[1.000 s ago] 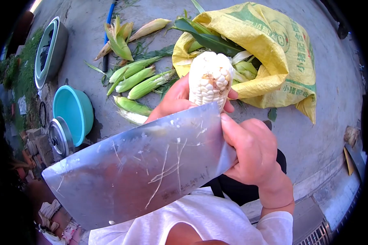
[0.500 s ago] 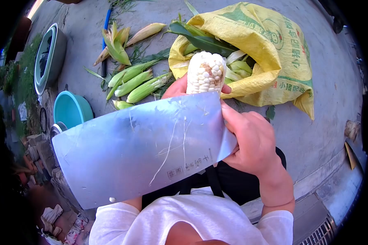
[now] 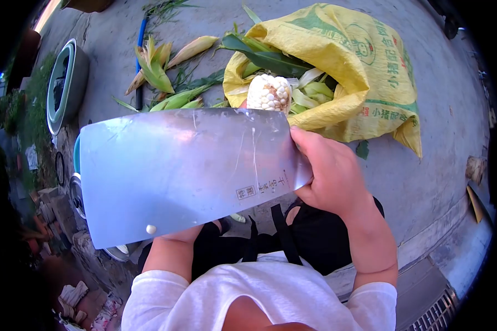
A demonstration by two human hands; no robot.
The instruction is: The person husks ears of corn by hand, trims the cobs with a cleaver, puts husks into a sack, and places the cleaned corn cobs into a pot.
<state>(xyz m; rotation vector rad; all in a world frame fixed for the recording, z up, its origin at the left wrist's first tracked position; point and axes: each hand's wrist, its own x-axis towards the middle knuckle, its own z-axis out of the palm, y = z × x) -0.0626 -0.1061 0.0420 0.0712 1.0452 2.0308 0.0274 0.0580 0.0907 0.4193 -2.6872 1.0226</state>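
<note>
A broad metal cleaver [image 3: 188,176] lies across the view, its blade flat towards the camera. My right hand [image 3: 334,174] is closed on it at its right end. Beyond its upper edge rises the top of a white corn cob [image 3: 269,94] with brownish marks. My left hand [image 3: 185,234] is mostly behind the blade; its wrist side shows below, and a bit of finger shows beside the cob it holds. One loose white kernel [image 3: 151,229] sticks to the blade's lower left.
An open yellow sack [image 3: 348,77] of unhusked corn stands beyond the cob. Green ears [image 3: 179,99] and husks [image 3: 154,66] lie left of it, near a blue-and-black pole [image 3: 141,47]. A green tub [image 3: 66,83] is farther left. A teal basin is largely covered by the blade.
The blade has risen and turned more level, now covering more of the green ears, the basin and my left fingers. The cob shows less and sits slightly farther left.
</note>
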